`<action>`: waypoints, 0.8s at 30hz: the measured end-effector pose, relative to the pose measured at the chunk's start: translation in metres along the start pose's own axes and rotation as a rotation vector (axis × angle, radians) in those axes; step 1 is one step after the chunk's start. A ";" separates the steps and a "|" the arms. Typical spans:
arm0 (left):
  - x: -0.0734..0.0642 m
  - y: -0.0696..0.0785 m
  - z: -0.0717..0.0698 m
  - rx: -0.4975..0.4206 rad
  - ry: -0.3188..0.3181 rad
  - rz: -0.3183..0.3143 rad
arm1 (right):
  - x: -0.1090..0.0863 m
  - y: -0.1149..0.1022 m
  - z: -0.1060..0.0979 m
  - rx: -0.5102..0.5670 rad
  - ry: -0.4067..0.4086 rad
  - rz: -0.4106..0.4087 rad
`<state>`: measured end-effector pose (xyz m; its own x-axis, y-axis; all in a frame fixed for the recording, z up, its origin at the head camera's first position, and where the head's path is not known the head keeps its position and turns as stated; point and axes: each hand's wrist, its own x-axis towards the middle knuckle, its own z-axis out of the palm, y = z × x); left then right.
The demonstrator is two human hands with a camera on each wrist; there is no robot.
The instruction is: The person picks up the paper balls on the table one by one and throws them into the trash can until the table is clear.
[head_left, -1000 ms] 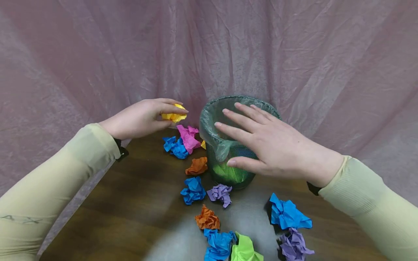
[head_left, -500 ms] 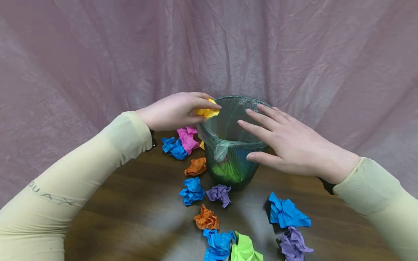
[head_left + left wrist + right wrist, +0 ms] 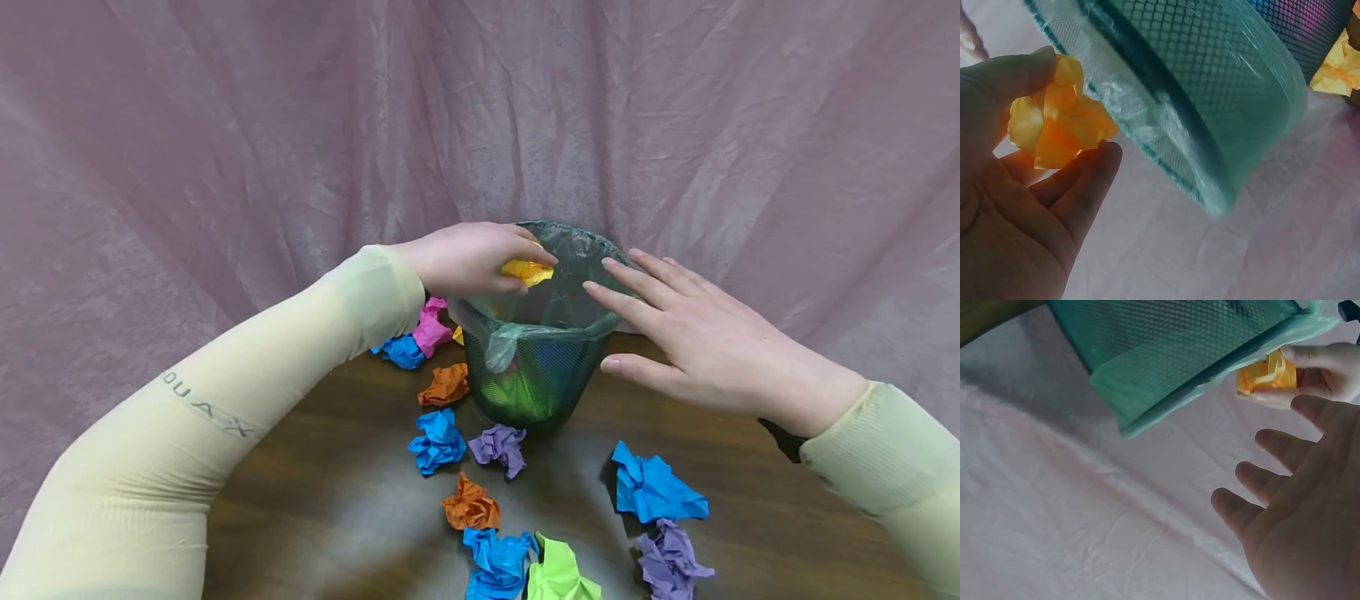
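My left hand [image 3: 476, 260] pinches a crumpled yellow paper ball [image 3: 529, 273] between thumb and fingers, over the left side of a mesh wastebasket's mouth. The wastebasket [image 3: 536, 379] is lined with a thin green bag [image 3: 517, 333], and bright green paper shows through its mesh. In the left wrist view the yellow paper ball [image 3: 1063, 119] is held close by the bag-covered rim [image 3: 1166, 125]. My right hand [image 3: 693, 333] hovers at the right of the rim, fingers straight and spread, holding nothing. From the right wrist view, the yellow ball [image 3: 1267, 374] appears beyond my right fingertips.
Left of the wastebasket lie pink [image 3: 432, 327], blue [image 3: 402, 352] and orange [image 3: 444, 385] paper balls. Blue [image 3: 437, 442], purple [image 3: 499, 448], orange [image 3: 471, 502] and lime [image 3: 561, 573] ones lie nearer. A blue ball [image 3: 656, 485] and a purple one [image 3: 672, 560] sit at right. A pink curtain [image 3: 480, 108] hangs behind.
My left hand has carried the yellow paper ball rightward, from beside the wastebasket to over its mouth. My right hand has shifted right, away from above the opening.
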<state>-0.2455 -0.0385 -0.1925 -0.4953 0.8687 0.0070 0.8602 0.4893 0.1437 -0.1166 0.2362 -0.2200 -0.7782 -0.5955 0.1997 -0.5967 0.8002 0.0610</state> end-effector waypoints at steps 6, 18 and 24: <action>0.011 0.005 0.007 0.006 -0.061 -0.021 | -0.012 0.008 0.002 0.020 -0.006 0.035; 0.016 0.004 0.012 0.019 -0.109 -0.027 | -0.017 0.009 0.012 0.017 0.028 0.010; 0.018 0.004 0.014 0.027 -0.106 -0.019 | -0.017 0.008 0.015 0.015 0.036 0.004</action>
<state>-0.2491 -0.0199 -0.2053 -0.4969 0.8620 -0.1005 0.8546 0.5062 0.1157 -0.1109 0.2515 -0.2374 -0.7732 -0.5892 0.2345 -0.5966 0.8012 0.0458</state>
